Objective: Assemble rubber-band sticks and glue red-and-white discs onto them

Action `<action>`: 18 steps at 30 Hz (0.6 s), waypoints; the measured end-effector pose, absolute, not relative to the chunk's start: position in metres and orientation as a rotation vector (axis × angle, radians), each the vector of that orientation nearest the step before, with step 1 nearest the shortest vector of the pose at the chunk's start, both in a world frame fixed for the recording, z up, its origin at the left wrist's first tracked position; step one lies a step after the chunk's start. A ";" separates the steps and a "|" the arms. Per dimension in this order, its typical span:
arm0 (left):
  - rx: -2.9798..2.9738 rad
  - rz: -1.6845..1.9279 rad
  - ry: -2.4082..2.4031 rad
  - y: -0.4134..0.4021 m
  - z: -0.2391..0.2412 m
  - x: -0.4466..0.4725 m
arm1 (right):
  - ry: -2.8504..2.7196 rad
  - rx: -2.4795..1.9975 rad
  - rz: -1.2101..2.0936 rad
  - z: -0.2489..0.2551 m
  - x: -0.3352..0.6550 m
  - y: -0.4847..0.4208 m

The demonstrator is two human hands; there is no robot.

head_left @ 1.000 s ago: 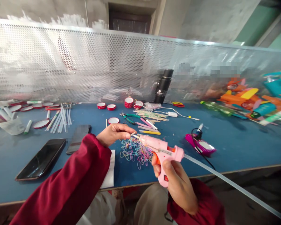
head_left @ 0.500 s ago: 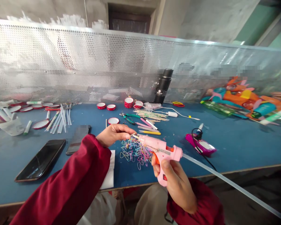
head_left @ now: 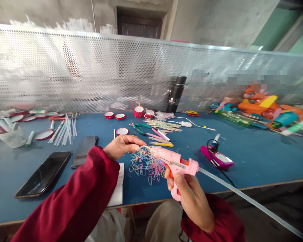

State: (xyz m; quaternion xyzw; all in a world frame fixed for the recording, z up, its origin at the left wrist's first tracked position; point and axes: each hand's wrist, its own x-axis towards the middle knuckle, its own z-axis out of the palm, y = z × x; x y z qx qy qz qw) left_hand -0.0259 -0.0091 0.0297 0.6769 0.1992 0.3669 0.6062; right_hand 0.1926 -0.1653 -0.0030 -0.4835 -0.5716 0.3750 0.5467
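My right hand point(head_left: 192, 198) grips the handle of a pink hot glue gun point(head_left: 175, 160), a finger on its orange trigger. A long clear glue stick point(head_left: 244, 198) trails from the gun's back to the lower right. My left hand point(head_left: 122, 146) is pinched on a small thing I cannot make out, right at the gun's nozzle tip. Both hands hover above a pile of thin coloured rubber bands point(head_left: 145, 163) on the blue table point(head_left: 255, 158).
A black phone point(head_left: 41, 174) and a dark card point(head_left: 83, 151) lie left. White paper point(head_left: 117, 185) sits at the front edge. Red-rimmed lids point(head_left: 120, 116), pliers point(head_left: 138, 127), sticks point(head_left: 161, 134), a black flask point(head_left: 175, 93), a purple device point(head_left: 217, 156) and bright toys point(head_left: 265, 107) lie further back. A perforated metal screen point(head_left: 91, 67) closes off the far side.
Both hands keep their grip and pose at the nozzle. The view has shifted slightly; the glue gun sits a little lower.
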 end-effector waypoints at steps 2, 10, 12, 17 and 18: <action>1.564 0.845 0.458 -0.009 0.030 -0.026 | -1.364 -1.143 0.882 -0.002 0.192 -0.165; 1.572 0.841 0.440 -0.009 0.030 -0.026 | -1.359 -1.173 0.886 0.001 0.191 -0.164; 1.564 0.840 0.443 -0.009 0.030 -0.026 | -1.347 -1.180 0.875 0.000 0.190 -0.164; 1.554 0.844 0.446 -0.009 0.030 -0.026 | -1.340 -1.182 0.867 0.000 0.189 -0.164; 1.554 0.843 0.448 -0.009 0.030 -0.026 | -1.339 -1.182 0.872 -0.001 0.189 -0.164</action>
